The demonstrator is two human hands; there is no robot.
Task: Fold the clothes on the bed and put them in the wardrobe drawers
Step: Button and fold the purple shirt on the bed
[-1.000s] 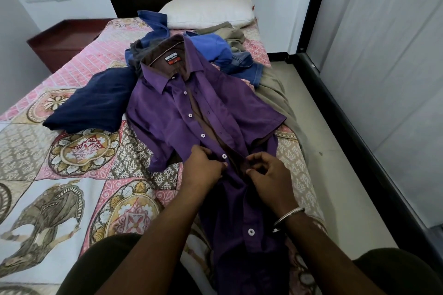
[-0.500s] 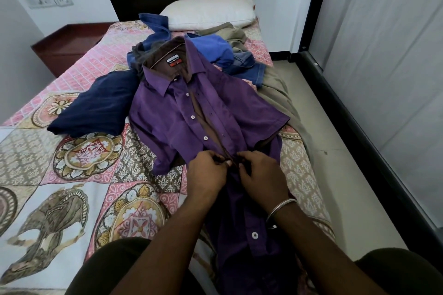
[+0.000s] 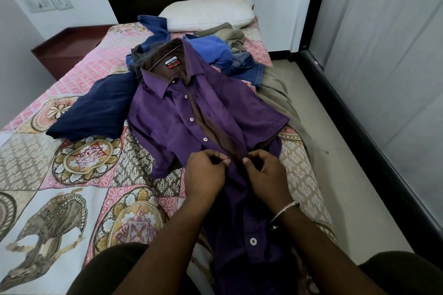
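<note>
Purple shirt point(image 3: 191, 112) lies front-up on the bed point(image 3: 72, 175), collar toward the pillow point(image 3: 208, 15) and hem toward the person. Its front is open from the collar down to the middle, showing a brown lining; lower down, near the hem, the two front edges lie together.

Step in hand, as judged: buttoning the shirt before folding. The left hand point(image 3: 203, 175) has its fingers curled and pinches the button-side edge of the shirt front. The right hand point(image 3: 263, 172), with a metal bangle point(image 3: 284, 213) on the wrist, has its fingers curled and pinches the opposite edge. Both hands meet at the middle of the shirt, directly over the point where the open part ends. Whether a button is between the fingertips cannot be told.

Next move, as judged: bring the two edges together, pass the button through its hole, then work upward along the three white buttons visible above the hands.

Other clothes wait behind the shirt: a navy garment point(image 3: 96, 108) to the left, blue garments point(image 3: 215, 52) and olive garments point(image 3: 275, 93) near the pillow. No wardrobe drawers are being used at this stage.
</note>
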